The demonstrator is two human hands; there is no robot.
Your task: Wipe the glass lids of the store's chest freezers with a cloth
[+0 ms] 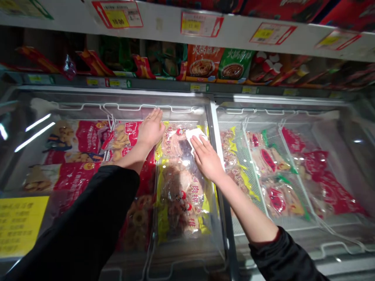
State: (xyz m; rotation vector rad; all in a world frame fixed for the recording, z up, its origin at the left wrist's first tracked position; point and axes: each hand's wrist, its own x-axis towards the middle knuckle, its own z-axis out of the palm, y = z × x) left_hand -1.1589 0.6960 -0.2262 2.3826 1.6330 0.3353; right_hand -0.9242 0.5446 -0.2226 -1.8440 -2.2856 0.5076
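My left hand (150,129) lies flat with fingers stretched out on the glass lid (88,105) of a chest freezer. My right hand (206,158) presses a white cloth (195,134) against the same glass, fingers flat on top of it, near the lid's right edge. Under the glass, beneath both hands, lie clear bags of frozen meat with yellow trim (181,187) and red bags of fried food (125,134). Both sleeves are black.
A second glass lid (293,113) covers the right half, over wire baskets with red and green packets (272,164). Above runs a shelf of packaged goods (205,64) with price tags (118,15). A yellow notice (17,226) sticks on the glass at lower left.
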